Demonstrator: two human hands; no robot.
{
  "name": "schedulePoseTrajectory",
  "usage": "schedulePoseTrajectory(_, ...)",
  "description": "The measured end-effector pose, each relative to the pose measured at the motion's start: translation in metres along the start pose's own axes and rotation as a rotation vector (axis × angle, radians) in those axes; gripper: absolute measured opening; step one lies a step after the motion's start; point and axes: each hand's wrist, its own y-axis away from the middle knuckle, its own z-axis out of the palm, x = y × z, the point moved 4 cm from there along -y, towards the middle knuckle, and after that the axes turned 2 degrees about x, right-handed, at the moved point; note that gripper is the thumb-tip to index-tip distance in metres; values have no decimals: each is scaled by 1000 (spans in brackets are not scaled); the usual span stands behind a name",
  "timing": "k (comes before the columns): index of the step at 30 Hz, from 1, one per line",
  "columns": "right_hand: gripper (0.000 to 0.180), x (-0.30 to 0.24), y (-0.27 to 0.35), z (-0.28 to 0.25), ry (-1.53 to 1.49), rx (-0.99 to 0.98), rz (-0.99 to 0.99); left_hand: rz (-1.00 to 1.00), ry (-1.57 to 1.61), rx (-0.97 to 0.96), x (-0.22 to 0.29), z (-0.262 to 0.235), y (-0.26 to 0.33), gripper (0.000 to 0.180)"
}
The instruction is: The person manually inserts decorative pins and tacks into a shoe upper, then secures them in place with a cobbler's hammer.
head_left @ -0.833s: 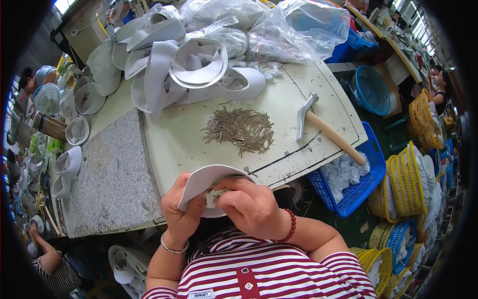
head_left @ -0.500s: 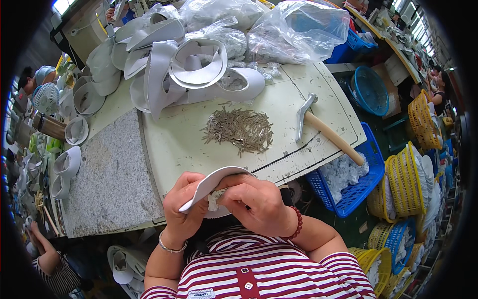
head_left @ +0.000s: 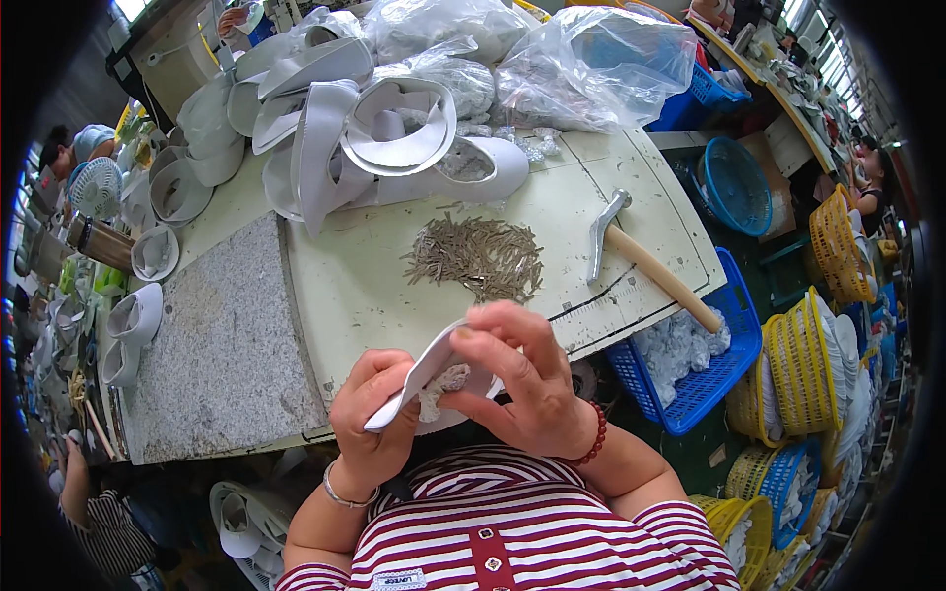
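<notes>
Close to my body, just off the table's near edge, I hold a white visor-like piece point(head_left: 422, 376) with a curved brim, tilted on its side. My left hand point(head_left: 372, 419) is closed round its left end, thumb on the inner side. My right hand point(head_left: 527, 389) bridges the opening, fingertips on the upper rim and thumb lower down by a crumpled off-white fabric bit point(head_left: 443, 386) inside. A pile of thin metal strips point(head_left: 473, 254) lies on the table beyond my hands. To its right rests a hammer point(head_left: 650, 266) with a wooden handle.
A grey stone slab point(head_left: 222, 345) covers the table's left part. More white visors point(head_left: 325, 138) are heaped at the back beside clear plastic bags point(head_left: 591, 69). A blue basket point(head_left: 690, 384) with white pieces and yellow baskets point(head_left: 808, 360) stand right. Other people work at the far edges.
My right hand has risen and opened out from a pinch, its fingertips now at the upper rim. The visor piece has tipped steeper, showing more of the crumpled fabric.
</notes>
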Motion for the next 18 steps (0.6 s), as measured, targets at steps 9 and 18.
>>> schedulePoseTrajectory(9, 36, 17, 6, 4, -267, -216, 154, -40, 90, -31, 5, 2, 0, 20)
schedulePoseTrajectory(18, 34, 12, -2, 3, -193, -147, 30, -104, 163, -10, 13, 2, -6, 28)
